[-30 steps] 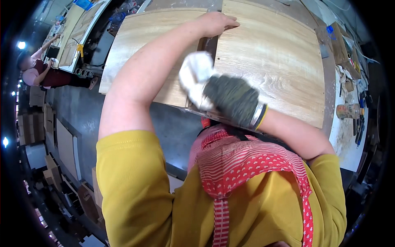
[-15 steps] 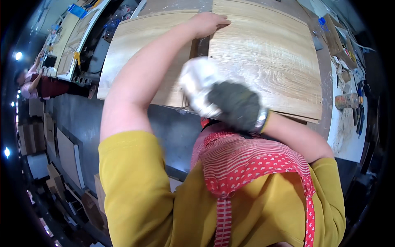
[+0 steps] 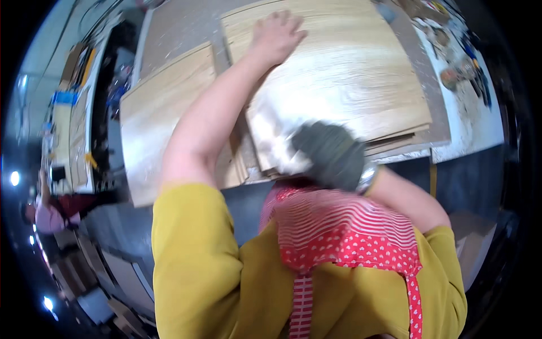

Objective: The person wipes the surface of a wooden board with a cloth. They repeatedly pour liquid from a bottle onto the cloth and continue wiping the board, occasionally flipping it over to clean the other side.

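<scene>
One large pale wood-grain panel [image 3: 350, 85] lies on top of a stack on the grey workbench [image 3: 180, 28]. The bare left hand [image 3: 276, 37] presses flat on its far-left corner, fingers spread. The right hand [image 3: 330, 155], in a dark grey glove, grips one white cloth [image 3: 271, 141] against the panel's near edge. A second pale wood-grain panel [image 3: 152, 118] lies just beside, left. One other person [image 3: 48, 212] stands far left.

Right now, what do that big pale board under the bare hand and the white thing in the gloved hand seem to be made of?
The large pale wood-grain board looks like veneered or laminated sheet, smooth and slightly glossy: grain streaks run along it and thin layered edges show at its near side. The crumpled white cloth in the dark-gloved right hand seems a soft rag, though blur leaves it open. The left hand is bare.
</scene>
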Demonstrator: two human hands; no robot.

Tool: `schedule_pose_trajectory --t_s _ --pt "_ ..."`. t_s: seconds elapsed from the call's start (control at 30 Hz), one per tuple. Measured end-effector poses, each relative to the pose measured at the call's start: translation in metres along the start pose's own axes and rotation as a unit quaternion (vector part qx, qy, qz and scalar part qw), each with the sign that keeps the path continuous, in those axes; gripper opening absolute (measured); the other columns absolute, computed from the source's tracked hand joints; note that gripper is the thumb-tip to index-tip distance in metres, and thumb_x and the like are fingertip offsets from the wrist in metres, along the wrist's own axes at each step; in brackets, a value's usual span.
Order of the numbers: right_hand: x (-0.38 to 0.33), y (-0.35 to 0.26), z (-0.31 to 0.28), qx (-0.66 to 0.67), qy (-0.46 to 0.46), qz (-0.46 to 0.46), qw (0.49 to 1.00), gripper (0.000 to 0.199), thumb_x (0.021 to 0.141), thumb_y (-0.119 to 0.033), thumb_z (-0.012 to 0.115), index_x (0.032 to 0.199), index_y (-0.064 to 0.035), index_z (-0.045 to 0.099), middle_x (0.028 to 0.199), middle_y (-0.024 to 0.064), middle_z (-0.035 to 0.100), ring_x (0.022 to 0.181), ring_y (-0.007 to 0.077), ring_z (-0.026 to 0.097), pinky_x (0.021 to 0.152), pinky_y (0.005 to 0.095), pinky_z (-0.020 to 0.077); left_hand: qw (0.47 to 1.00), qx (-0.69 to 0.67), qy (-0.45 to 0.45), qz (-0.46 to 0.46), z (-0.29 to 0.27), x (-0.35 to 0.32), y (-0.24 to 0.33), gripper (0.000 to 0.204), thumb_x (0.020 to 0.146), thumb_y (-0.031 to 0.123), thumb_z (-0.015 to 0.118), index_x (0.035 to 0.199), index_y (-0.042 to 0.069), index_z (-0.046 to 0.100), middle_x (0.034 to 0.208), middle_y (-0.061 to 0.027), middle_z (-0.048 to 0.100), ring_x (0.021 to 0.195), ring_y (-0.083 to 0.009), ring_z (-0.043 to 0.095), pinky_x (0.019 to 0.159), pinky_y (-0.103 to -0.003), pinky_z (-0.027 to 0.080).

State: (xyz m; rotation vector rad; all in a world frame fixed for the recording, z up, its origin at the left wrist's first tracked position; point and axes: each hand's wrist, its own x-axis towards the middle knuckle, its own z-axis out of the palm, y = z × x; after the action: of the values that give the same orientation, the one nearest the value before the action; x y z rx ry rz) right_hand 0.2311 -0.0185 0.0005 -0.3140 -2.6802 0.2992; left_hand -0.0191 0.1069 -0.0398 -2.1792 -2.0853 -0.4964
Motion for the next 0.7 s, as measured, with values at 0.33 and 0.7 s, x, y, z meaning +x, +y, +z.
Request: schedule_pose_trajectory --t_s 0.33,0.7 --pt "-0.091 0.081 -0.037 -0.169 0.126 0.122 0.970 0.022 0.082 -0.017 0.066 0.103 -0.0092 0.066 0.103 0.0118 0.066 0.093 0.0262 0.065 0.086 0.0400 0.0517 1.000 0.019 -0.017 -0.013 -0.001 -0.007 -0.001 0.051 0.097 0.045 0.043 0.140 0.019 0.046 0.149 -0.0115 0.040 0.138 -0.0304 0.034 0.110 -0.054 0.025" --pt "-0.204 0.231 -0.138 -0.179 0.057 0.490 0.851 0.040 0.091 -0.037 0.059 0.118 -0.0087 0.065 0.115 0.0213 0.063 0.107 0.0376 0.059 0.097 0.0407 0.0453 0.997 0.029 -0.067 -0.040 -0.013 0.000 0.012 0.050 0.097 0.038 0.047 0.142 0.015 0.043 0.151 -0.0121 0.036 0.141 -0.0310 0.029 0.112 -0.055 0.022"
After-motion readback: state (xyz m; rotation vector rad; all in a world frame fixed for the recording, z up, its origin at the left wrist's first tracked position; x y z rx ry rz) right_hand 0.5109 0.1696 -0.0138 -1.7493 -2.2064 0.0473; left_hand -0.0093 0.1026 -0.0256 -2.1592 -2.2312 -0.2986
